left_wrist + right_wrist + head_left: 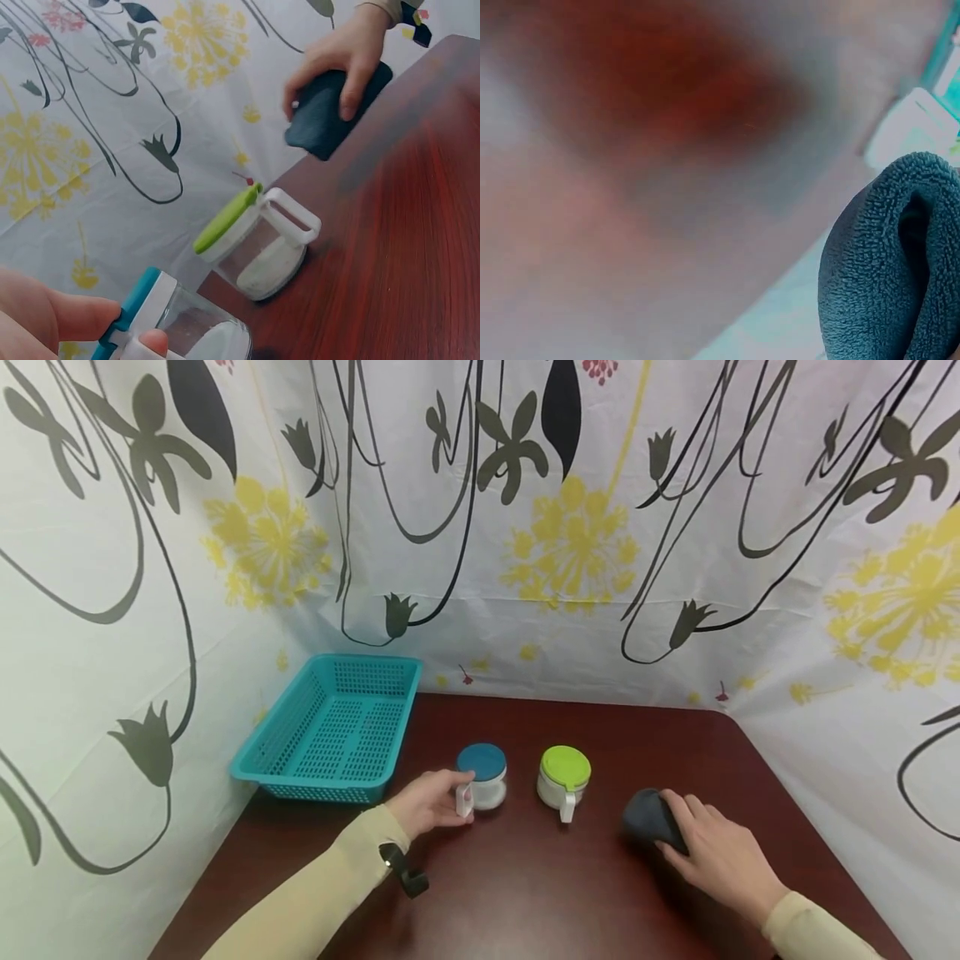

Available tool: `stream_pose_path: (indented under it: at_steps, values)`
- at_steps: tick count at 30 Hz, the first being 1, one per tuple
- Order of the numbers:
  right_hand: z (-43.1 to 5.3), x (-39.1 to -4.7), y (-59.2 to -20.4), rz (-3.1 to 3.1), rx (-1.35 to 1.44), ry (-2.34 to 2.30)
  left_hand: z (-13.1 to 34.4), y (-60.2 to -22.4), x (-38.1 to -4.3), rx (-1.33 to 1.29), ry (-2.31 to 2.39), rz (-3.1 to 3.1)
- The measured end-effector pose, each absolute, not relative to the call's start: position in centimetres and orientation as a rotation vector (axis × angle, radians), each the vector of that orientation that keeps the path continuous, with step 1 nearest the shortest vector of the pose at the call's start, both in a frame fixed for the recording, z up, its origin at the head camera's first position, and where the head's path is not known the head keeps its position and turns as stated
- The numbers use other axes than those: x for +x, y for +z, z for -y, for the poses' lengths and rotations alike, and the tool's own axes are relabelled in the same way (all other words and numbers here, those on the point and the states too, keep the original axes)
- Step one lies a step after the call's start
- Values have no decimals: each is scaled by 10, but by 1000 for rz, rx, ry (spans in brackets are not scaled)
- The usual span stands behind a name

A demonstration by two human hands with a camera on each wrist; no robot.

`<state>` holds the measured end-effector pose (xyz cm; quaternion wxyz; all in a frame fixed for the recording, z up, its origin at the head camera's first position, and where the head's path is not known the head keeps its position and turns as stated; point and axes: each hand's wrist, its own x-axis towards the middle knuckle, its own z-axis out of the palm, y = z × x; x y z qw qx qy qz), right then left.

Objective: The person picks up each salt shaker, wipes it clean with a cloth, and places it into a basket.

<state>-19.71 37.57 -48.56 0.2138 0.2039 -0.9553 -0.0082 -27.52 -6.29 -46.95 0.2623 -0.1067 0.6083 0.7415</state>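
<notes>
My left hand (427, 802) grips the white handle of a clear seasoning jar with a blue lid (482, 761). In the left wrist view, one fingertip touches the edge of that lid (141, 300), and whitish contents show through the jar's wall. To its right stands a second jar with a green lid (566, 767), upright, its handle facing the near side. My right hand (723, 856) holds a folded dark blue-grey towel (651, 820) above the table. The terry weave and fold of the towel (877, 262) fill the lower right of the right wrist view.
A turquoise perforated basket (243, 760) sits at the table's back left. The dark red-brown wooden table (517, 893) is bordered at the back and sides by white flower-patterned sheeting (465, 560). A black strap (405, 870) is on the left wrist.
</notes>
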Motion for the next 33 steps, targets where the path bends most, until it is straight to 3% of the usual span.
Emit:
stream_pose_path:
  at_steps: [18, 33]
  values:
    - [-266, -220, -431, 2558, 832, 31, 50, -449, -257, -278, 1922, -1827]
    - [-202, -230, -431, 2463, 874, 132, 38, -440, -248, -290, 2019, -1755]
